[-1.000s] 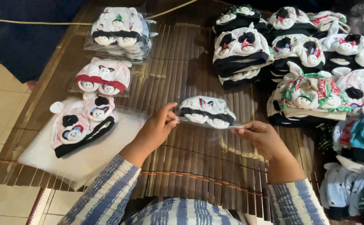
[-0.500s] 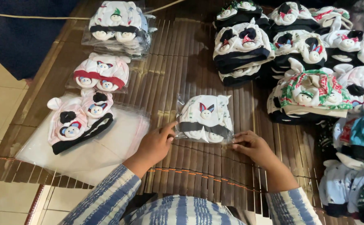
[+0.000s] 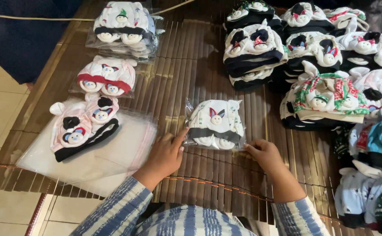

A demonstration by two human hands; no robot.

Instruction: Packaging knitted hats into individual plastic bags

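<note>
A clear plastic bag holding a folded white baby hat set with a small rabbit face (image 3: 216, 124) lies flat on the brown bamboo mat (image 3: 186, 78). My left hand (image 3: 165, 155) touches the bag's lower left corner with its fingertips. My right hand (image 3: 264, 155) pinches the bag's lower right edge. Both sleeves are blue and white striped.
To the left lie a stack of empty clear bags (image 3: 116, 150) with a pink hat set (image 3: 84, 126) on top, a bagged red-trimmed set (image 3: 107, 78) and a bagged pile (image 3: 124, 26) further back. Heaps of unbagged hat sets (image 3: 322, 65) fill the right side. Tiled floor lies at left.
The bagged set was held up between both hands, then lowered onto the mat. My hands now rest at its lower corners.
</note>
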